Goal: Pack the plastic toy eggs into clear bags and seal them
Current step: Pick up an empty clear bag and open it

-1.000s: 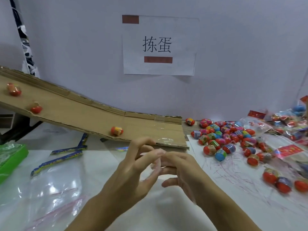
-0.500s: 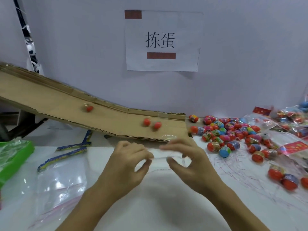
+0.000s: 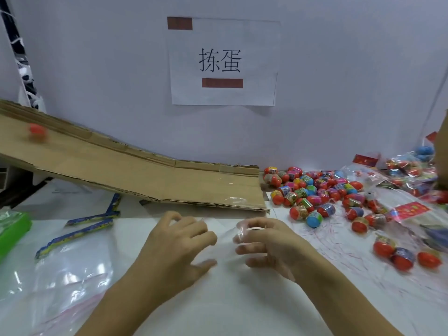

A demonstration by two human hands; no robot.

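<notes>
Clear bag point(image 3: 224, 238) is pinched at its mouth between left hand point(image 3: 178, 241) and right hand point(image 3: 266, 241), pulled wider than half a second ago; judged ready for filling. Toy eggs point(image 3: 315, 192) are piled at 2 o'clock, unpacked.

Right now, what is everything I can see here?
Paper sign: one, white, on the wall.
Cardboard ramp: one, brown, sloping down to the right.
Rolling egg: one, red, blurred, high on the ramp.
Loose toy eggs: many, mixed colours, right of the ramp.
Filled bags: several, clear, far right.
Empty bags: clear, left.
Green tray: one, left edge.
Clear bag: one, between the hands.
Left hand, right hand: fingers pinching it.
</notes>
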